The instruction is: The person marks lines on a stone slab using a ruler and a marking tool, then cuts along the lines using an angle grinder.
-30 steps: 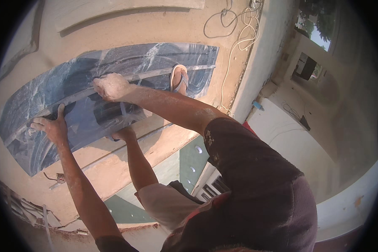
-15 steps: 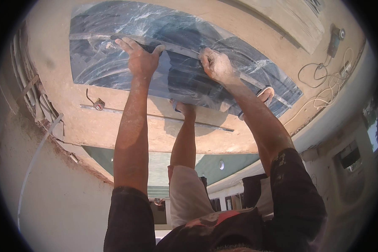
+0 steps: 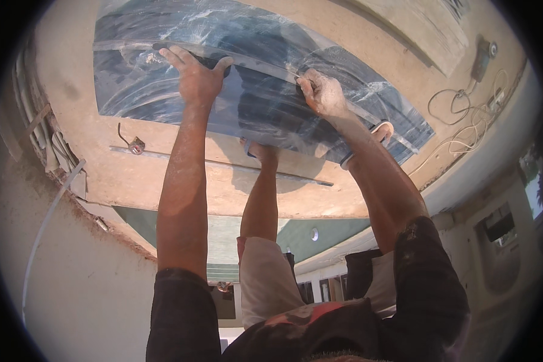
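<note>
A large dark blue-grey slab (image 3: pixel 271 117), glossy and dusty with pale swirls, lies in front of me. A long, thin metal straightedge (image 3: pixel 359 111) runs across it from left to right. My left hand (image 3: pixel 197 78) presses on the straightedge left of the middle, fingers spread and thumb stretched out to the right. Against the straightedge further right, my right hand (image 3: pixel 324 95) is closed in a pinch. What sits between its fingertips is too small and dark to make out. Dust whitens the back of that hand.
Near the slab's front edge lie a tape measure (image 3: pixel 136 146) and a narrow metal bar (image 3: pixel 271 175). An angle grinder (image 3: pixel 481 62) with a loosely coiled cord (image 3: pixel 458 114) rests at far right. My sandalled foot (image 3: pixel 381 133) is at the slab's right part. Pipes (image 3: pixel 36 114) line the left wall.
My right hand has slid a little to the right along the straightedge. The left hand keeps its place on it. The whole view has shifted slightly.
</note>
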Demonstrator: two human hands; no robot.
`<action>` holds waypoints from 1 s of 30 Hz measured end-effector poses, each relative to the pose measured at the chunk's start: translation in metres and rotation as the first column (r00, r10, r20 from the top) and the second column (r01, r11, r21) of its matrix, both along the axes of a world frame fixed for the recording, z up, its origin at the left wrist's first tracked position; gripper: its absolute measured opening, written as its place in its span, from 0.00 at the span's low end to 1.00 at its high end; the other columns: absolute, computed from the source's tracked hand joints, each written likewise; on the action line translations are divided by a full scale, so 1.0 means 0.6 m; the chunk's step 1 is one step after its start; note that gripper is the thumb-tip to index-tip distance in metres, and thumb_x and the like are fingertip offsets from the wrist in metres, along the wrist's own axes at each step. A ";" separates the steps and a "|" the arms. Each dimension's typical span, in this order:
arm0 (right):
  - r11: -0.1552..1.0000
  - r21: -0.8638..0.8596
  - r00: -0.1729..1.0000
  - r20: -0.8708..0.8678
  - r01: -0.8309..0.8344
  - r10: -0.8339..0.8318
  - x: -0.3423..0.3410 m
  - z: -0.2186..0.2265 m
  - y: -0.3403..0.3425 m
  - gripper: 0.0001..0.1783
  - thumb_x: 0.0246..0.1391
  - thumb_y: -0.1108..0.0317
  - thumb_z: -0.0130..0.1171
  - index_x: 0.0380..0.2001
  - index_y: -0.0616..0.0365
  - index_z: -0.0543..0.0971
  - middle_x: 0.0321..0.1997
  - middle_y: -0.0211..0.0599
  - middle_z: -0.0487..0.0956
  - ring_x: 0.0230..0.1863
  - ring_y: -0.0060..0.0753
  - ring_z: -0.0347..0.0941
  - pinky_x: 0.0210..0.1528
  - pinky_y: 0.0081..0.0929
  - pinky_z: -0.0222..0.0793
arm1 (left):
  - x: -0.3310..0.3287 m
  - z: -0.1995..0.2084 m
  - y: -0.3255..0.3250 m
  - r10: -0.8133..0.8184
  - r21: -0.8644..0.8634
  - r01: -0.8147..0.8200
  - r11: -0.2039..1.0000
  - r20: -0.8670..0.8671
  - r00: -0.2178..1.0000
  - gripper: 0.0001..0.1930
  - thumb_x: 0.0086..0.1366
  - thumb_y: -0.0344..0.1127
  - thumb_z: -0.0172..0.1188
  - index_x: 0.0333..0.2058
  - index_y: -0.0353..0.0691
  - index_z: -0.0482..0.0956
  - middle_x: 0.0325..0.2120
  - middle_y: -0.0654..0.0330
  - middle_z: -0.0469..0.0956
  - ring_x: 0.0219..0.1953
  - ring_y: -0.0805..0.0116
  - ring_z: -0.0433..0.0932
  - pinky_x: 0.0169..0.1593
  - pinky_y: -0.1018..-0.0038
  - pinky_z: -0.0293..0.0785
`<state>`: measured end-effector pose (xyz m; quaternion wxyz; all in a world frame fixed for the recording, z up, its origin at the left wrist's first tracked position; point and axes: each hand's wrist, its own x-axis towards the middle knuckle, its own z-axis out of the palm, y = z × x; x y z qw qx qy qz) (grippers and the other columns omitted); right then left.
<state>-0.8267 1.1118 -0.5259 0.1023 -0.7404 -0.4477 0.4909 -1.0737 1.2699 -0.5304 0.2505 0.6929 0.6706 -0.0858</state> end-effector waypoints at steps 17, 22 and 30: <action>1.000 0.002 1.000 0.024 0.000 0.000 0.021 0.006 -0.015 0.15 0.66 0.54 0.52 0.41 0.53 0.79 0.38 0.51 0.83 0.42 0.63 0.78 0.44 0.51 0.75 | 0.004 0.003 0.006 -0.028 -0.041 0.025 0.999 -0.058 0.998 0.71 0.50 0.67 0.74 0.70 0.17 0.39 0.71 0.24 0.34 0.55 0.28 0.77 0.49 0.57 0.84; 0.993 0.116 0.999 -0.040 -0.033 0.038 -0.017 -0.004 0.020 0.14 0.65 0.54 0.53 0.41 0.53 0.78 0.37 0.51 0.83 0.40 0.64 0.78 0.41 0.54 0.74 | 0.006 0.007 0.014 0.001 -0.075 -0.008 0.997 -0.097 0.995 0.71 0.51 0.66 0.74 0.70 0.17 0.39 0.72 0.24 0.34 0.56 0.28 0.76 0.50 0.57 0.83; 0.998 -0.038 0.998 0.046 0.055 -0.053 0.035 -0.004 -0.044 0.12 0.66 0.58 0.60 0.40 0.55 0.80 0.29 0.48 0.79 0.27 0.46 0.72 0.34 0.36 0.71 | 0.002 -0.001 0.006 -0.007 -0.031 0.006 0.999 -0.039 0.999 0.71 0.51 0.67 0.73 0.70 0.18 0.38 0.72 0.25 0.33 0.59 0.28 0.74 0.52 0.57 0.82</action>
